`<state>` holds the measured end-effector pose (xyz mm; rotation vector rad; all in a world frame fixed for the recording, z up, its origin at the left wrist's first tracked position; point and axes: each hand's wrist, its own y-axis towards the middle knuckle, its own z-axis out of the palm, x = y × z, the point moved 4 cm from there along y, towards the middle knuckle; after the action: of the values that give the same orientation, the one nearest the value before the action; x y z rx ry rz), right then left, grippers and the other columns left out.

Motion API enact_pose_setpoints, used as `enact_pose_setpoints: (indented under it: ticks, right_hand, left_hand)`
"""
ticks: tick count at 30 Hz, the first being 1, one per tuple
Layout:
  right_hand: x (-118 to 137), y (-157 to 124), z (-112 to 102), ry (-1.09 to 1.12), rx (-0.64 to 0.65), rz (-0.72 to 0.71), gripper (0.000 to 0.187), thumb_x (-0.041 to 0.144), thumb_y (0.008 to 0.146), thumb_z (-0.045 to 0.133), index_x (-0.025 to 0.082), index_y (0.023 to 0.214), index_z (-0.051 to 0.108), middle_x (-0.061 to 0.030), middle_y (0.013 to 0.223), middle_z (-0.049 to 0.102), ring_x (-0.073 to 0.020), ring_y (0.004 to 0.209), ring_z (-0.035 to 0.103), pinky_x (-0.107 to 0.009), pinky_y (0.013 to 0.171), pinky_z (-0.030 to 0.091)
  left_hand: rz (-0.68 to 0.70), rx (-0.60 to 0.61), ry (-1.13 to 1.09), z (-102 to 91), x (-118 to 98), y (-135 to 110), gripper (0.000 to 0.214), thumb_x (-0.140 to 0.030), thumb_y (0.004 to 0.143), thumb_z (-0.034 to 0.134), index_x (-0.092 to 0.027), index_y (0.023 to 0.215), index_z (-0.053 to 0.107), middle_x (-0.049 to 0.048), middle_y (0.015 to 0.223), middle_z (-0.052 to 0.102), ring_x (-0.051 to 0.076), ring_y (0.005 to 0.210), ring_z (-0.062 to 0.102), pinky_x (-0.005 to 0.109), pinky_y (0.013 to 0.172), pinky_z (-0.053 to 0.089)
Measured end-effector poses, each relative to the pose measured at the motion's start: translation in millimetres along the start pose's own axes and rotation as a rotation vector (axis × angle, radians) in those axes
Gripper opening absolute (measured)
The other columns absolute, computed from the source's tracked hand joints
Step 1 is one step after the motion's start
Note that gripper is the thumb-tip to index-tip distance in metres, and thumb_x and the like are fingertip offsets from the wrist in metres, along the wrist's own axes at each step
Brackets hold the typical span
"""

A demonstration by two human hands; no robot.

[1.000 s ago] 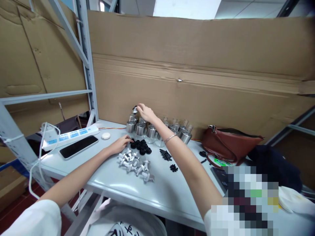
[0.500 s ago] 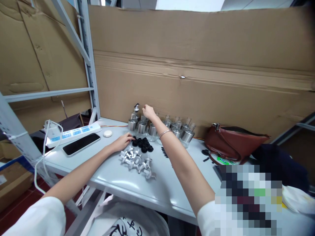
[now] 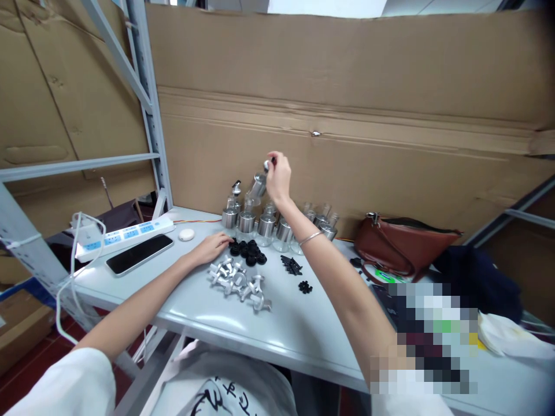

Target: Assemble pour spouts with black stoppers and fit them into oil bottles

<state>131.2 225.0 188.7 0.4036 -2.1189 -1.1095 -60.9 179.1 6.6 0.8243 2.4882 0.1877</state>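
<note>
My right hand (image 3: 278, 179) is closed around the dark-and-silver top of a glass bottle with a metal sleeve (image 3: 259, 186), held tilted above the other bottles. My left hand (image 3: 213, 247) lies on the table, fingers stretched out, its fingertips at the edge of a pile of black caps (image 3: 249, 252). In front of the caps is a heap of silver-grey plastic spout pieces (image 3: 236, 280). Along the cardboard stand several open glass bottles with metal sleeves (image 3: 266, 225). At the left of the row, one bottle carries a fitted spout top (image 3: 236, 188).
Thin black sticks (image 3: 291, 265) and small black rings (image 3: 305, 287) lie mid-table. To the left are a power strip (image 3: 125, 236), a phone (image 3: 139, 254) and a round white object (image 3: 186, 234). A brown bag (image 3: 403, 245) sits on the right. Cardboard (image 3: 347, 104) walls the back.
My right hand has risen from the row and moved right, lifting a topped bottle clear of the others. My left hand stays beside the black caps. The view has shifted slightly.
</note>
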Motion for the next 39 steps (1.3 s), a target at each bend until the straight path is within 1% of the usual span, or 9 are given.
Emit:
enact_pose_setpoints:
  ticks: [3, 6, 10, 15, 20, 24, 29, 35, 39]
  right_hand:
    - [19, -14, -44, 0.138, -0.263, -0.091, 0.036, 0.024, 0.095, 0.017, 0.021, 0.121, 0.040, -0.0129, 0.117, 0.045, -0.0212, 0.116, 0.046, -0.041, 0.098, 0.037]
    - [34, -52, -82, 0.295, -0.389, -0.092, 0.036, 0.031, 0.096, 0.010, 0.026, 0.125, 0.030, -0.0111, 0.116, 0.039, -0.0197, 0.110, 0.049, -0.039, 0.088, 0.044]
    - [50, -111, -108, 0.478, -0.225, -0.043, 0.019, 0.034, 0.092, 0.039, 0.030, 0.109, 0.032, -0.0039, 0.094, 0.043, -0.0147, 0.079, 0.054, -0.030, 0.065, 0.049]
    - [74, -145, -112, 0.653, -0.031, 0.022, 0.025, 0.023, 0.083, 0.055, 0.028, 0.090, 0.031, 0.0030, 0.078, 0.041, -0.0100, 0.063, 0.051, -0.026, 0.057, 0.047]
    - [90, -140, -110, 0.562, 0.158, -0.047, 0.028, 0.023, 0.082, 0.053, 0.028, 0.102, 0.035, 0.0020, 0.082, 0.053, -0.0104, 0.062, 0.056, -0.028, 0.061, 0.047]
    - [83, -135, -113, 0.173, 0.450, -0.007, 0.032, 0.027, 0.077, 0.055, 0.024, 0.107, 0.043, 0.0066, 0.060, 0.053, -0.0101, 0.049, 0.048, -0.025, 0.055, 0.039]
    - [79, -137, -123, -0.105, 0.619, -0.024, 0.014, 0.031, 0.073, 0.054, 0.023, 0.084, 0.049, 0.0087, 0.044, 0.040, -0.0088, 0.042, 0.033, -0.024, 0.050, 0.026]
    - [82, -138, -120, 0.028, 0.687, -0.156, 0.014, 0.027, 0.066, 0.049, 0.022, 0.065, 0.037, 0.0087, 0.045, 0.028, -0.0073, 0.045, 0.022, -0.023, 0.049, 0.023]
    - [83, -139, -117, 0.303, 0.705, -0.169, 0.020, 0.030, 0.066, 0.049, 0.021, 0.062, 0.032, 0.0066, 0.054, 0.030, -0.0065, 0.048, 0.023, -0.021, 0.046, 0.023]
  left_hand:
    - [-0.029, -0.042, -0.048, -9.0, -10, -2, 0.040, -0.035, 0.093, 0.030, -0.015, 0.114, 0.057, 0.0101, 0.113, 0.058, 0.022, 0.108, 0.053, 0.038, 0.101, 0.037]
    - [-0.016, -0.109, -0.177, -19.1, -38, -9, 0.040, -0.039, 0.093, 0.032, -0.017, 0.116, 0.054, 0.0087, 0.117, 0.056, 0.021, 0.113, 0.050, 0.037, 0.103, 0.035]
    - [-0.004, -0.194, -0.412, -25.0, -101, -29, 0.045, -0.042, 0.085, 0.049, -0.017, 0.123, 0.046, 0.0108, 0.124, 0.052, 0.024, 0.116, 0.049, 0.039, 0.099, 0.039]
    - [0.066, -0.115, -0.639, -9.3, -173, -41, 0.092, -0.037, 0.057, 0.080, -0.023, 0.135, 0.033, 0.0104, 0.138, 0.043, 0.029, 0.124, 0.043, 0.041, 0.103, 0.036]
    - [-0.106, -0.280, -0.862, 12.6, -185, -44, 0.056, -0.028, 0.059, 0.074, -0.019, 0.109, 0.051, 0.0052, 0.101, 0.064, 0.023, 0.090, 0.060, 0.032, 0.077, 0.049]
    - [-0.189, -0.093, -1.088, 34.9, -185, -62, 0.043, -0.030, 0.055, 0.072, -0.017, 0.091, 0.051, 0.0018, 0.072, 0.063, 0.018, 0.063, 0.058, 0.027, 0.058, 0.047]
    - [-0.197, 0.015, -1.156, 37.8, -187, -80, 0.045, -0.031, 0.054, 0.076, -0.016, 0.089, 0.053, 0.0030, 0.074, 0.062, 0.016, 0.064, 0.057, 0.025, 0.058, 0.045]
    - [-0.029, 0.371, -1.591, 54.5, -200, -86, 0.046, -0.030, 0.053, 0.078, -0.013, 0.092, 0.059, 0.0058, 0.073, 0.063, 0.018, 0.064, 0.062, 0.027, 0.060, 0.047]
    - [0.176, 0.807, -2.092, 71.6, -217, -97, 0.062, -0.039, 0.042, 0.078, -0.021, 0.098, 0.059, 0.0000, 0.059, 0.061, 0.015, 0.042, 0.056, 0.027, 0.048, 0.044]
